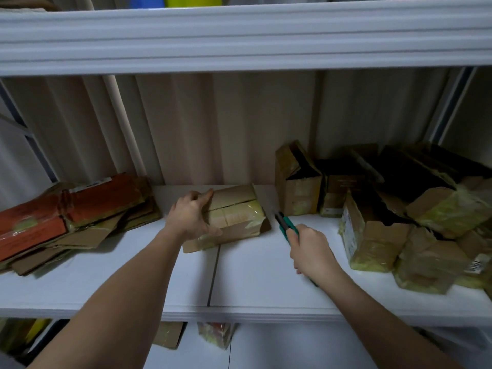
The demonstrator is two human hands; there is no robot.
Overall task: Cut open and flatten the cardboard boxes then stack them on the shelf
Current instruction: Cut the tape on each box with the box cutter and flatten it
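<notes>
A small taped cardboard box (234, 214) lies on the white shelf (253, 278) at the middle. My left hand (191, 214) grips its left end, index finger along the top edge and thumb against the front face. My right hand (310, 251) holds a green utility knife (286, 225), blade out and pointing up-left, just right of the box and apart from it. A stack of flattened cardboard (74, 219), some of it orange, lies at the left of the shelf.
Several unflattened taped boxes (372, 209) crowd the right side of the shelf, some open and tilted. A white upper shelf beam (239, 41) runs overhead. More boxes (215, 336) show on the level below. Corrugated wall behind.
</notes>
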